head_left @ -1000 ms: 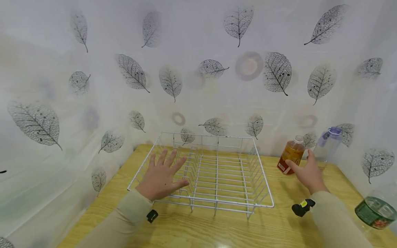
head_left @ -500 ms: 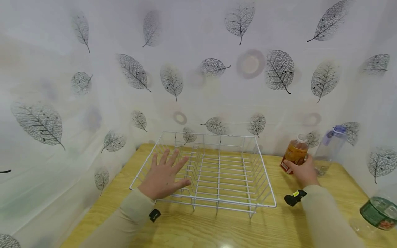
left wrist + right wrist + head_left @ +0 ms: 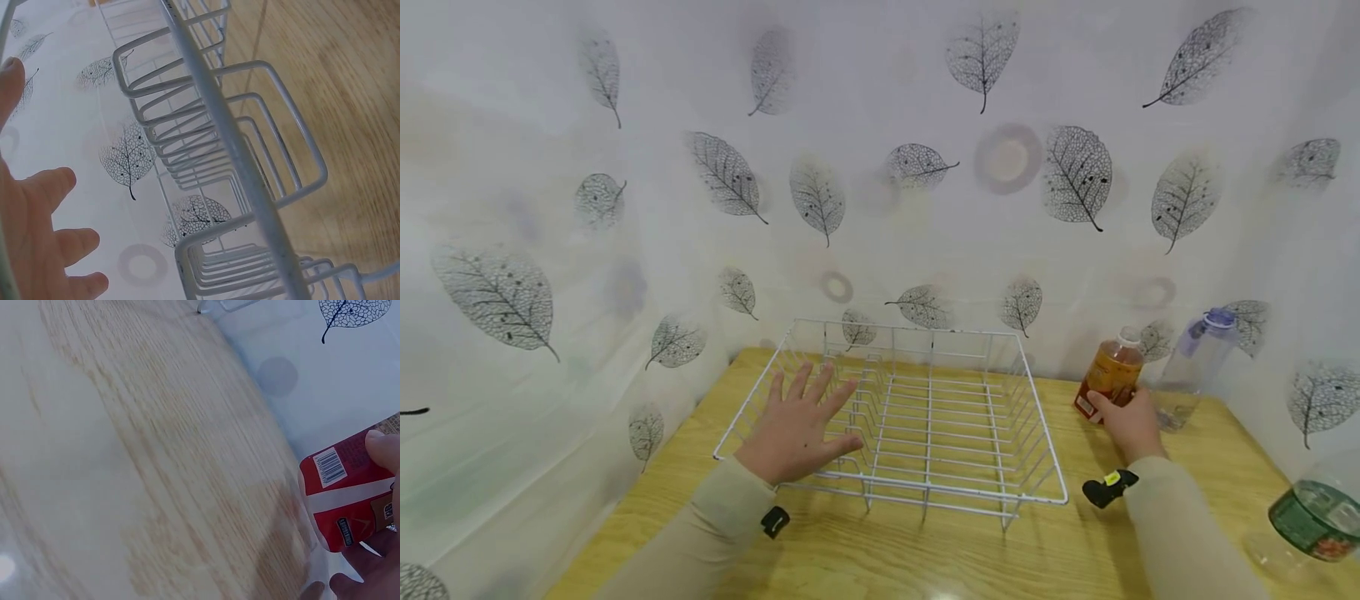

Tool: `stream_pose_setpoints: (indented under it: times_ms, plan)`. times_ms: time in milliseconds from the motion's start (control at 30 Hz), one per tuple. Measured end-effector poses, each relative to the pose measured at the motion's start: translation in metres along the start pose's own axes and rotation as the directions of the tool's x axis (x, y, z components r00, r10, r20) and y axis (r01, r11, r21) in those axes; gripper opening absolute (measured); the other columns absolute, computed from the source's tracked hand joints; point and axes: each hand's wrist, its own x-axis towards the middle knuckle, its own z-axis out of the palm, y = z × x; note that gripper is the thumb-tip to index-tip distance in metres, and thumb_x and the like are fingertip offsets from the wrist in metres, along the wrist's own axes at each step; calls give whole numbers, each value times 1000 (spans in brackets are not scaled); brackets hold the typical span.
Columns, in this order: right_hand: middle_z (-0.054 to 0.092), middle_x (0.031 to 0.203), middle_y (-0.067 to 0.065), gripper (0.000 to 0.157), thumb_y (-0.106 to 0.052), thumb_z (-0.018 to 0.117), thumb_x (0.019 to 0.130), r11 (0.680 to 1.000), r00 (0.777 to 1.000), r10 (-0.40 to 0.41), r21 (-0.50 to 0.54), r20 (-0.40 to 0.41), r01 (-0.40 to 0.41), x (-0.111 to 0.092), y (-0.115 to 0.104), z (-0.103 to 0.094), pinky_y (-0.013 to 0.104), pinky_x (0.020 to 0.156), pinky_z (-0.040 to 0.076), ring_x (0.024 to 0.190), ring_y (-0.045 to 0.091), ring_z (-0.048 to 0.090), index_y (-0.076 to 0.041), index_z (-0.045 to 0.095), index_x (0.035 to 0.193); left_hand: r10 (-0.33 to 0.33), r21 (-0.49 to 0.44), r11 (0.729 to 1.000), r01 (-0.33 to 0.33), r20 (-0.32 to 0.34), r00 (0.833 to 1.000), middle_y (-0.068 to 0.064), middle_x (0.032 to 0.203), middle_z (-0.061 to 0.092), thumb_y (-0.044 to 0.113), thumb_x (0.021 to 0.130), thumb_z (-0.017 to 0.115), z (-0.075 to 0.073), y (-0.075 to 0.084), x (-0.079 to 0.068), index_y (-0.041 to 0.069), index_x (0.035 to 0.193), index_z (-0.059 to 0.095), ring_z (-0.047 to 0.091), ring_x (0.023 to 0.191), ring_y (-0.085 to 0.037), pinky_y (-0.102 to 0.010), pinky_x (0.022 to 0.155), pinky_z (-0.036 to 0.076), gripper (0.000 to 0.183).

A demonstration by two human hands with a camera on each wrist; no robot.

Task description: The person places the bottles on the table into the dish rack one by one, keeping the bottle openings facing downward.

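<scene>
A white wire dish rack stands on the wooden table. My left hand is over its left part with fingers spread, holding nothing; in the left wrist view the fingers show beside the rack's wires. At the back right, my right hand grips a plastic bottle with an orange and red label and a white cap, low on its side. In the right wrist view the thumb lies on the bottle's red label near a barcode, with fingers curled on the other side.
A clear bottle with a purple cap stands just right of the gripped bottle. A clear container with a green label is at the right edge. A leaf-patterned curtain closes off the back and sides of the wooden table.
My right hand has moved left from beside the labelled bottle and closed its thumb and fingers round it. The left hand has stayed over the rack.
</scene>
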Motion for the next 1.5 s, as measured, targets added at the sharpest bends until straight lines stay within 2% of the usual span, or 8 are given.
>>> stream_pose_setpoints:
  times_ms: [300, 600, 733, 867, 967, 1100, 1333, 1500]
  plan:
    - [26, 155, 37, 97, -54, 54, 100, 995, 997, -72, 72, 6, 71, -12, -20, -5, 68, 106, 35, 137, 53, 33, 6, 6, 158, 12, 6, 1000, -12, -23, 1000, -16, 165, 23, 73, 94, 47, -2, 0, 1, 27, 161, 31, 13, 151, -45, -74, 113, 11, 84]
    - [36, 148, 36, 86, -48, 54, 102, 972, 972, -233, 14, 8, 233, -27, -56, -13, 71, 98, 39, 130, 53, 40, 3, 14, 159, 30, -8, 999, -31, -50, 998, -15, 165, 23, 70, 95, 49, -4, -1, 2, 26, 162, 30, 15, 151, -44, -74, 113, 13, 83]
    - [36, 149, 34, 87, -50, 54, 102, 961, 961, -275, 6, 30, 275, -37, -74, -15, 72, 97, 39, 130, 52, 41, -1, 12, 161, 49, 0, 999, -49, -76, 996, -14, 166, 22, 74, 95, 44, -4, -2, 3, 27, 162, 28, 16, 151, -43, -74, 112, 15, 84]
    - [38, 147, 33, 87, -52, 55, 101, 935, 939, -339, -89, 56, 343, -49, -92, -15, 68, 89, 47, 122, 51, 46, -3, 15, 162, 71, 8, 997, -70, -102, 992, -13, 166, 20, 78, 94, 38, -6, -1, 4, 26, 162, 27, 15, 151, -42, -74, 112, 16, 87]
    - [41, 144, 31, 86, -52, 57, 100, 903, 917, -389, -160, 89, 399, -62, -109, -13, 57, 79, 52, 115, 47, 50, -4, 21, 161, 88, -7, 996, -90, -121, 989, -13, 167, 18, 76, 94, 42, -7, 1, 5, 25, 163, 27, 14, 151, -41, -73, 113, 14, 87]
    - [44, 138, 26, 83, -48, 64, 98, 860, 876, -457, -175, 154, 479, -79, -133, -6, 44, 72, 54, 107, 40, 52, -6, 29, 160, 123, -41, 991, -131, -168, 978, -12, 166, 20, 72, 93, 51, -11, 8, 8, 25, 163, 24, 15, 151, -41, -72, 114, 10, 89]
    - [51, 130, 13, 76, -47, 75, 91, 736, 763, -585, -215, 276, 642, -103, -161, 15, 36, 69, 50, 95, 27, 53, -10, 45, 151, 185, -74, 974, -212, -271, 945, -13, 165, 24, 70, 92, 55, -28, 28, 12, 22, 163, 26, 14, 152, -37, -70, 116, 7, 91]
    - [52, 129, 9, 76, -43, 82, 86, 661, 700, -615, -247, 363, 709, -121, -174, 36, 36, 72, 55, 96, 23, 57, -12, 50, 147, 228, -72, 962, -262, -305, 924, -10, 166, 22, 72, 92, 53, -35, 45, 15, 23, 163, 25, 11, 153, -35, -68, 117, 8, 91]
